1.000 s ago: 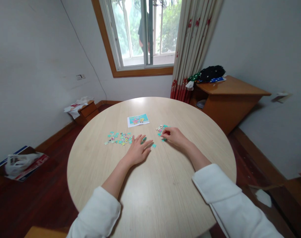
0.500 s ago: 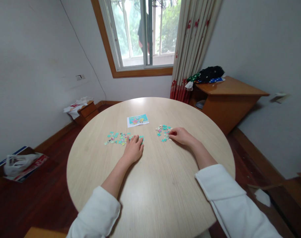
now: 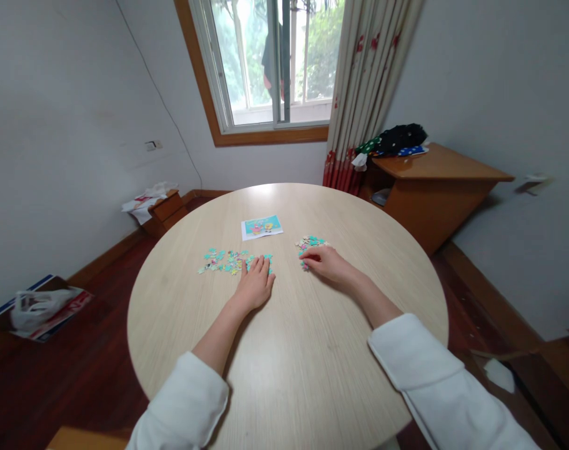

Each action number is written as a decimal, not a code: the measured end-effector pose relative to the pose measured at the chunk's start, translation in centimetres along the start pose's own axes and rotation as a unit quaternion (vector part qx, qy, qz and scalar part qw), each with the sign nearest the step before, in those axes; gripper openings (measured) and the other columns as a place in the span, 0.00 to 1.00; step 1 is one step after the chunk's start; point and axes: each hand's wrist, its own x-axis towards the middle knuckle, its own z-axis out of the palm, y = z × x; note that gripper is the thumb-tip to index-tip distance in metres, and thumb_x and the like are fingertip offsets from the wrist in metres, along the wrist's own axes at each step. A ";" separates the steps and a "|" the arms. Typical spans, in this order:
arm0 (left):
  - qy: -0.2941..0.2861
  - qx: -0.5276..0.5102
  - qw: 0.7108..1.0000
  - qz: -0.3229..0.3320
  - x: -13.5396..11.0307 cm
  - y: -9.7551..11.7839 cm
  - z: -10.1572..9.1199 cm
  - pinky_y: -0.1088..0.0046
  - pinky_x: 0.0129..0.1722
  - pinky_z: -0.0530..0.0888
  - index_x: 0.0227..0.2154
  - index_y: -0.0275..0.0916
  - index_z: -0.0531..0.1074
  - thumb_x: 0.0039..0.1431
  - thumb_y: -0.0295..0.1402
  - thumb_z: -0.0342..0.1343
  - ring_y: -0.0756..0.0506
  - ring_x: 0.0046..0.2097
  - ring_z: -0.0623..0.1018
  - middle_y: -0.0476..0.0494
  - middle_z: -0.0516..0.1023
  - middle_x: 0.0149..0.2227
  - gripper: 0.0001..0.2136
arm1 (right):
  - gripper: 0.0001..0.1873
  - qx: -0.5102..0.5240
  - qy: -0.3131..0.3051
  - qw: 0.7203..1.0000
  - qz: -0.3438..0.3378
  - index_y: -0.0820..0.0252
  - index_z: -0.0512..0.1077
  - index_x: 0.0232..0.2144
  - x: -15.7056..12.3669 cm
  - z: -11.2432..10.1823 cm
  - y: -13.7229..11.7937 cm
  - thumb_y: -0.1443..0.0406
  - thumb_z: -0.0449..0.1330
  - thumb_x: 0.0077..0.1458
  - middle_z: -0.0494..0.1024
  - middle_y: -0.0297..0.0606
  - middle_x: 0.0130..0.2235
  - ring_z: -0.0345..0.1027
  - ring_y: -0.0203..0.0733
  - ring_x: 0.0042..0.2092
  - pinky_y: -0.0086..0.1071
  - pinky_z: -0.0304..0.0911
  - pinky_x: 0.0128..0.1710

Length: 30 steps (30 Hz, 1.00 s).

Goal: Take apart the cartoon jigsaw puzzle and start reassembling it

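My left hand [image 3: 256,282] lies flat with its fingers apart, fingertips over the right end of a spread of jigsaw puzzle pieces [image 3: 213,260] in teal, yellow and white. My right hand [image 3: 330,265] is closed in a pinch at the smaller cluster of pieces [image 3: 313,240] on the right. A puzzle piece [image 3: 304,265], pink and teal, shows at its fingertips, partly covered by the fingers. Behind both groups lies a printed picture card [image 3: 262,227] with pink and yellow figures on teal.
The round pale wooden table [image 3: 284,350] carries all of this. Beyond it are a window and a curtain [image 3: 359,94]. A brown desk [image 3: 434,181] with dark cloths [image 3: 399,139] stands at the right. A plastic bag [image 3: 40,307] lies low at the left.
My right hand has moved left across its cluster, still pinched, and now covers pieces that showed before. My left hand has stayed nearly in place. The view has shifted slightly.
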 end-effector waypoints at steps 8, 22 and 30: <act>-0.016 -0.002 1.000 -0.005 -0.1 0.3 -0.3 0.45 0.63 0.46 0.62 0.31 0.52 0.66 0.39 0.35 0.37 0.67 0.51 0.31 0.51 0.66 0.26 | 0.08 -0.035 -0.069 0.996 -0.038 0.63 0.77 0.33 -0.5 2.6 -2.6 0.70 0.63 0.47 0.75 0.35 0.27 0.65 0.34 0.29 0.28 0.58 0.31; 0.010 -0.007 1.000 0.003 0.0 -0.2 0.5 0.44 0.62 0.47 0.62 0.35 0.53 0.65 0.40 0.36 0.36 0.66 0.52 0.30 0.52 0.65 0.25 | 0.03 -0.076 -0.038 0.989 -0.120 0.60 0.77 0.28 0.0 3.2 -1.7 0.69 0.67 0.46 0.75 0.38 0.30 0.66 0.39 0.35 0.32 0.58 0.39; -0.005 -0.001 1.000 -0.004 0.0 0.0 0.1 0.45 0.62 0.47 0.62 0.33 0.54 0.65 0.39 0.36 0.36 0.66 0.52 0.31 0.52 0.65 0.25 | 0.05 -0.082 -0.004 0.988 -0.127 0.60 0.77 0.32 0.1 2.3 -1.7 0.68 0.65 0.48 0.77 0.39 0.32 0.67 0.40 0.36 0.33 0.58 0.41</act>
